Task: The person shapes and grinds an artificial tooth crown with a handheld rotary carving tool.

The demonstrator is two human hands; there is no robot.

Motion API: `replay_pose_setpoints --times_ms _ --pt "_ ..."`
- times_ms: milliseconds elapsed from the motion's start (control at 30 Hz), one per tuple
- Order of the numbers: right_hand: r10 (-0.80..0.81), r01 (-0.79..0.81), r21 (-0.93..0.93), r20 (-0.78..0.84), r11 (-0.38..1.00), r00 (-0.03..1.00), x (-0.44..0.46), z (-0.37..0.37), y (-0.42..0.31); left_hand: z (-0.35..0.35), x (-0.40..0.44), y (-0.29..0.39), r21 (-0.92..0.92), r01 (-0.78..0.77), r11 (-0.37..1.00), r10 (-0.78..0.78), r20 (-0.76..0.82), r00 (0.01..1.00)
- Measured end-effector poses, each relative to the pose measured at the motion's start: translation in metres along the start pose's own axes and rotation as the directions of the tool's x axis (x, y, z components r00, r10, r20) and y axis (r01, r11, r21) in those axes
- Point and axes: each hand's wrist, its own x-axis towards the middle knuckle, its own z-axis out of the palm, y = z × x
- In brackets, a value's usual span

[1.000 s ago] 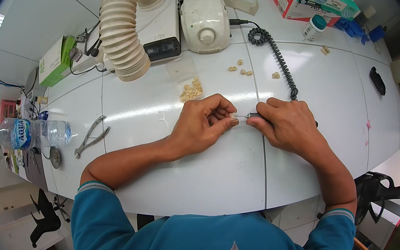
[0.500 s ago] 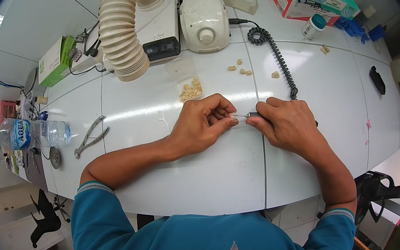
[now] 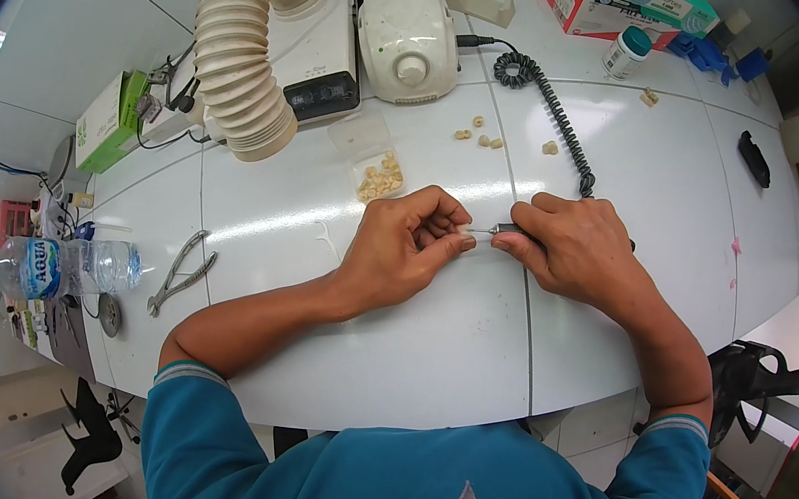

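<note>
My right hand point(image 3: 571, 247) is closed around a dark rotary handpiece point(image 3: 510, 230), and a coiled black cord point(image 3: 568, 120) runs up behind it. The thin metal bur points left toward my left hand point(image 3: 411, 241). Between the fingertips of that hand is a small pale dental crown point(image 3: 466, 229), mostly covered by the fingers. The bur tip is at or very near the crown; I cannot tell whether they touch. More cream-coloured crowns fill a clear plastic box point(image 3: 361, 184) beyond my left hand. Several loose crowns point(image 3: 484, 141) lie farther back on the white table.
A ribbed suction hose point(image 3: 243, 57) hangs over the table's back left, beside a white control unit point(image 3: 408, 44). Pliers point(image 3: 180, 273) and a water bottle point(image 3: 39, 269) lie to the left. A green-capped jar point(image 3: 626, 53) and boxes point(image 3: 607, 12) stand at the back right.
</note>
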Motion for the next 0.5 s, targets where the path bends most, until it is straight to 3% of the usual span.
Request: replay_pose_setpoints --times_ms 500 --pt "-0.002 0.002 -0.009 0.0 1.0 1.0 0.0 -0.0014 -0.0007 0.0005 0.0 -0.0011 -0.014 0.01 1.0 -0.01 0.0 1.0"
